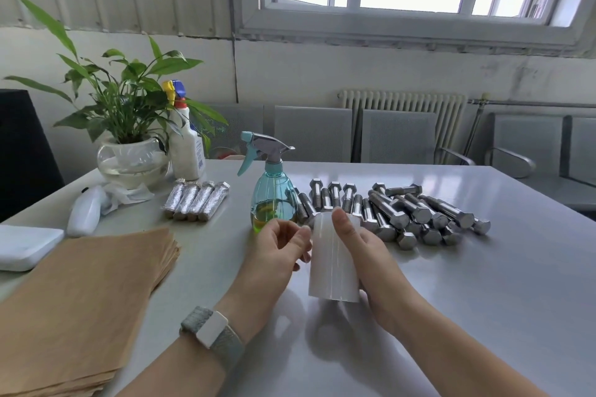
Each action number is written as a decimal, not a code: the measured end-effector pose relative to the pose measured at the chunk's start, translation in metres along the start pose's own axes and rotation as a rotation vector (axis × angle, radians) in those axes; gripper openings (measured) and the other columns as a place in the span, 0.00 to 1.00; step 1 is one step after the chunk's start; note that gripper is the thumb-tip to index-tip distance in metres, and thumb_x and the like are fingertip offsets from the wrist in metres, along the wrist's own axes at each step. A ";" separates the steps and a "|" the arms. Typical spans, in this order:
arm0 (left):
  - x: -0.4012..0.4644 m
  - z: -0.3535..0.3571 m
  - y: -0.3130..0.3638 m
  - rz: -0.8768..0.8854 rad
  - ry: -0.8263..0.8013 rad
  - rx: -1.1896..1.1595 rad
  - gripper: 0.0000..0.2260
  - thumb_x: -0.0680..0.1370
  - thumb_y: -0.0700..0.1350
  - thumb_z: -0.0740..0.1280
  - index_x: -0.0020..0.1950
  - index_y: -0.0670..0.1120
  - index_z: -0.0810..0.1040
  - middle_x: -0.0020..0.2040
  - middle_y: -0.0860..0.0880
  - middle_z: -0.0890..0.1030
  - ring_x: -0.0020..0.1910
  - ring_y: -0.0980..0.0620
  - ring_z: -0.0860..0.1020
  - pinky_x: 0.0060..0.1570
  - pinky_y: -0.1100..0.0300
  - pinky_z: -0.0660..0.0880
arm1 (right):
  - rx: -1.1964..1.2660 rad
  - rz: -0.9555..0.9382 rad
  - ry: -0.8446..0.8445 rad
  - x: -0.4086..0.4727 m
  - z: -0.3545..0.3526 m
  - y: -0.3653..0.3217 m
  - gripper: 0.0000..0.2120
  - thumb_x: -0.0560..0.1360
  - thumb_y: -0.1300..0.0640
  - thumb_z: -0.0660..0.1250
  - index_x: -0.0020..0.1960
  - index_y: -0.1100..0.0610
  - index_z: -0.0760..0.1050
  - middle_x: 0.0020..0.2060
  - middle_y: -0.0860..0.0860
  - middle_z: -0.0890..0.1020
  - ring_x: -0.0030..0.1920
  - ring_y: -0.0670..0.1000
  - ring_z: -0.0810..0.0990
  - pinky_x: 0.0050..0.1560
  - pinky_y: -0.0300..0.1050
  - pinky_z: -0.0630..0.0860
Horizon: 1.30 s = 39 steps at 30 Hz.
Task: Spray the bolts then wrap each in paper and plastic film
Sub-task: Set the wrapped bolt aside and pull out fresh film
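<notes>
- The grey table point(483, 284) fills the lower view and carries everything below.
- A stack of brown paper sheets point(80, 306) lies flat at the near left; the sheets are too many and too close to count, and one corner points toward the table's middle.
- The bare bolts point(403, 213) lie in a loose heap right of centre, well over a dozen, overlapping so an exact count is not possible. Most lie with their long axes running from far to near: the back row has hex heads at the far end, while those on the right slant with heads toward the near right.
- One roll of plastic film point(333, 259) is held just above the table, its long axis running away from the viewer and slightly leftward, the near end wider in view.
- The right hand point(364, 255) grips the roll from its right side, thumb lying over the top and fingers curled underneath.
- The left hand point(277, 251) pinches at the roll's left edge with curled thumb and fingertips.
- One teal spray bottle point(274, 200) stands upright just beyond the hands, nozzle pointing right, a little yellowish liquid inside.
- Four wrapped bolts point(196, 201) lie side by side left of the bottle, long axes running far to near.
</notes>
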<state>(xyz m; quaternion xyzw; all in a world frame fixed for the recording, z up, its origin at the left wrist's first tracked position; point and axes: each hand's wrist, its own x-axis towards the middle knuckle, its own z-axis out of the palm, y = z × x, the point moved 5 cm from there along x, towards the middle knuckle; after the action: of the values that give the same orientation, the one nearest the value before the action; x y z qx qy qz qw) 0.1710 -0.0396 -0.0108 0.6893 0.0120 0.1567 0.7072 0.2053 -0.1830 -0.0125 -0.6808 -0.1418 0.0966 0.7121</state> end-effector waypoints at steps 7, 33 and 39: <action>0.001 0.008 -0.008 -0.230 -0.121 -0.434 0.15 0.67 0.42 0.72 0.53 0.42 0.82 0.38 0.47 0.81 0.35 0.53 0.78 0.45 0.56 0.76 | 0.006 -0.004 0.009 -0.002 0.001 -0.001 0.32 0.64 0.28 0.68 0.52 0.54 0.81 0.40 0.51 0.85 0.39 0.49 0.84 0.37 0.41 0.78; -0.001 -0.006 0.003 -0.310 -0.278 -0.004 0.06 0.80 0.43 0.65 0.48 0.41 0.77 0.35 0.48 0.81 0.38 0.53 0.81 0.33 0.62 0.73 | -0.224 0.005 0.086 -0.005 -0.006 -0.002 0.36 0.56 0.19 0.65 0.48 0.46 0.79 0.41 0.47 0.85 0.44 0.49 0.84 0.46 0.51 0.82; 0.000 0.000 0.005 -0.068 -0.075 0.056 0.07 0.82 0.42 0.61 0.46 0.42 0.73 0.34 0.50 0.79 0.32 0.54 0.78 0.29 0.63 0.69 | -0.083 0.032 -0.059 -0.011 0.005 -0.008 0.32 0.66 0.26 0.67 0.50 0.54 0.79 0.40 0.50 0.85 0.40 0.49 0.84 0.37 0.42 0.77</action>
<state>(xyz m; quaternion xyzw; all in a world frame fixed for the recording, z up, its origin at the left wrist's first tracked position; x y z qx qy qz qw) 0.1696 -0.0396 -0.0064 0.7133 0.0135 0.1062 0.6927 0.1926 -0.1822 -0.0056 -0.7089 -0.1556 0.1220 0.6771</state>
